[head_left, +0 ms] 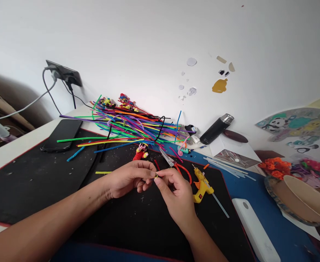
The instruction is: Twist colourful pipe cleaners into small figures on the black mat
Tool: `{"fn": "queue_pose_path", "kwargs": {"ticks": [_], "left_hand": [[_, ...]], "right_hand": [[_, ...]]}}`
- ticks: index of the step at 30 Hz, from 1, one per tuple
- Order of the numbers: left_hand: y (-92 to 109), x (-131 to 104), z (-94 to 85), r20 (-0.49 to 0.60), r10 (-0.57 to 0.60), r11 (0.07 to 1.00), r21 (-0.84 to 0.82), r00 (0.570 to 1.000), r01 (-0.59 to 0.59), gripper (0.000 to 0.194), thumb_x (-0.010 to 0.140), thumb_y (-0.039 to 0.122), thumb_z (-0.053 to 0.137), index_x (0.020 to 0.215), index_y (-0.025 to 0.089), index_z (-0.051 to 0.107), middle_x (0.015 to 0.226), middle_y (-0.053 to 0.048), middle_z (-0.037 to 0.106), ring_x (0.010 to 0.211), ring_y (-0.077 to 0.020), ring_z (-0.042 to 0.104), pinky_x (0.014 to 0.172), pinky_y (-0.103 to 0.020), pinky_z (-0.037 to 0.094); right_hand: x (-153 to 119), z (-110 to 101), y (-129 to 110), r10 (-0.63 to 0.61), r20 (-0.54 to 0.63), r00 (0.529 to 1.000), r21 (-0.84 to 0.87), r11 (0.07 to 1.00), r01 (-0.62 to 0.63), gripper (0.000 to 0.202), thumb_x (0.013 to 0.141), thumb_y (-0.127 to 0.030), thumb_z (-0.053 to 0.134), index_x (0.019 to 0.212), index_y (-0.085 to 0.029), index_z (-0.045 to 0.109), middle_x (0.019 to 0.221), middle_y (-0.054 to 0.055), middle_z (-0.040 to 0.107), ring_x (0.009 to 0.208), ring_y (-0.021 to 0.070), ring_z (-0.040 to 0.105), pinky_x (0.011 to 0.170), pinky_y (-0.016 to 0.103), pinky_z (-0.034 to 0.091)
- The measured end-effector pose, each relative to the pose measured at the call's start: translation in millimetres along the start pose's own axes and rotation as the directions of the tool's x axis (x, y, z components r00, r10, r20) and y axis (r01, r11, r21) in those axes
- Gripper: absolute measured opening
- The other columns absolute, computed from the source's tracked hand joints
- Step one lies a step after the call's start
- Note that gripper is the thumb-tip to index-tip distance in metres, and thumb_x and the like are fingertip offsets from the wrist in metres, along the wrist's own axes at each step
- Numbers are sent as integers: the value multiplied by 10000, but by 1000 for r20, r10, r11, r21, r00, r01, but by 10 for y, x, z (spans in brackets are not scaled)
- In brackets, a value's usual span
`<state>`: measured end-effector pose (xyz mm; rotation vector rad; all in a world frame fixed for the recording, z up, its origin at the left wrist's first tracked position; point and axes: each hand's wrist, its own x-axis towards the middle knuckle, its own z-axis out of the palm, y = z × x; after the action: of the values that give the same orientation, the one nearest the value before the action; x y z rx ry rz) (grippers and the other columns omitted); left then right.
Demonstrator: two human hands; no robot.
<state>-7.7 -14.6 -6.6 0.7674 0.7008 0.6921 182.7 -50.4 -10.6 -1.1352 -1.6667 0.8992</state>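
My left hand (134,178) and my right hand (177,193) meet over the black mat, fingertips pinched together. Between them is a small yellow-and-black pipe cleaner piece (156,176), mostly covered by the fingers. Just beyond my left hand lies a little figure (140,151) with a red body and black, pink and yellow parts. Scissors (173,160) with orange-red handles lie behind my right hand, blades pointing away. To the right of that hand rests a yellow glue gun (202,183) with a glue stick in its back end.
A heap of loose colored pipe cleaners (132,125) spreads along the wall. A phone (63,134) lies at left, below a socket (64,72) with cables. At right are a black flask (217,128), clear glue sticks (229,165), a white oblong device (255,229) and a bowl (291,207).
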Motion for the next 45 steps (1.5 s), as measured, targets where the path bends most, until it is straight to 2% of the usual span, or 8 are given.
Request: {"fn": "queue_pose_path", "kwargs": {"ticks": [6, 16, 26, 33, 39, 45], "left_hand": [[-24, 10, 3, 13, -18, 999, -48, 1000, 18, 273, 704, 311, 871, 790, 143, 675, 620, 18, 589, 498, -94, 551, 416, -166, 349], [-39, 3, 12, 38, -16, 997, -77, 999, 19, 275, 729, 309, 860, 769, 143, 645, 627, 20, 564, 515, -89, 526, 433, -172, 308], [-59, 20, 25, 60, -4, 996, -93, 998, 9, 255, 744, 298, 848, 784, 142, 651, 625, 24, 538, 524, -93, 513, 439, -185, 280], [-67, 32, 16, 26, 16, 997, -73, 1000, -14, 280, 739, 334, 852, 799, 141, 658, 605, 22, 547, 505, -87, 477, 448, -189, 271], [-71, 30, 14, 28, 25, 998, -66, 999, -23, 261, 735, 318, 845, 779, 143, 656, 616, 18, 552, 504, -87, 466, 454, -200, 274], [-77, 20, 14, 29, 19, 997, -76, 999, -16, 270, 736, 328, 849, 786, 143, 659, 604, 22, 540, 504, -89, 458, 456, -206, 254]], "right_hand": [[-3, -1, 22, -30, -24, 999, -6, 1000, 30, 140, 968, -354, 686, 969, -218, 722, 754, 22, 705, 607, 154, 606, 563, 274, 479], [18, -8, -7, -20, -17, 1000, 25, 999, 20, 137, 967, -352, 685, 949, -218, 710, 633, -26, 603, 523, 131, 502, 502, 258, 414], [-1, -1, 6, -35, -22, 999, 30, 999, 35, 107, 973, -318, 683, 962, -213, 696, 664, -20, 617, 568, 134, 515, 552, 260, 429], [3, 2, 32, -16, -11, 1000, 63, 998, 17, 112, 981, -312, 664, 1006, -211, 706, 627, -44, 539, 544, 126, 479, 519, 248, 398], [7, -9, 19, -11, -10, 1000, 68, 998, 12, 138, 989, -328, 659, 1009, -209, 726, 694, -2, 649, 561, 130, 507, 507, 245, 405], [12, -8, 12, -17, -7, 1000, 56, 998, 17, 143, 994, -333, 656, 992, -206, 721, 654, -14, 622, 543, 126, 490, 497, 243, 397]]}}
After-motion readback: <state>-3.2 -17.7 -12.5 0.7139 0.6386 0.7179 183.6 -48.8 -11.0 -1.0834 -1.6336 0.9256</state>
